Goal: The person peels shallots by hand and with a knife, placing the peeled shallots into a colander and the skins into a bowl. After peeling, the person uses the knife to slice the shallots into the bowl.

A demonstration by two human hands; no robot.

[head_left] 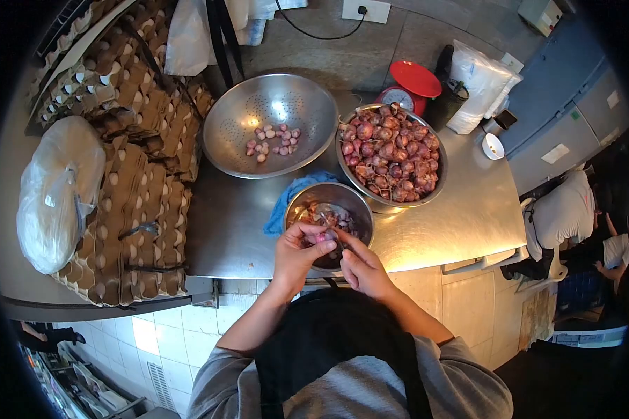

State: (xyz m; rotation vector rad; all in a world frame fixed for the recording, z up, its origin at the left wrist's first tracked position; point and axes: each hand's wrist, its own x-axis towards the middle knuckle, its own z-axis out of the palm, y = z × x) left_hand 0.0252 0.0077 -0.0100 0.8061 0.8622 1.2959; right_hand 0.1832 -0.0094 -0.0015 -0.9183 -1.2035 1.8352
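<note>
Over a steel bowl (367, 207) at the table's front edge, my left hand (297, 253) is closed on a pinkish shallot (324, 237), pinched between thumb and fingers. My right hand (364, 268) is closed beside it on what looks like a small knife (339, 244), mostly hidden by the fingers, its tip close to the shallot. Skins and shallot pieces lie in the bowl beneath. Behind stands a large steel colander (223, 133) with several peeled shallots (284, 143). To its right, a steel basin (426, 197) is heaped with unpeeled red shallots (391, 150).
A blue cloth (278, 213) lies under the bowl's left side. Stacked egg trays (143, 223) and a plastic bag (59, 195) crowd the left. A red scale (415, 78), white bags (475, 84) and a small white bowl (493, 146) stand at the back right. Other people are at right.
</note>
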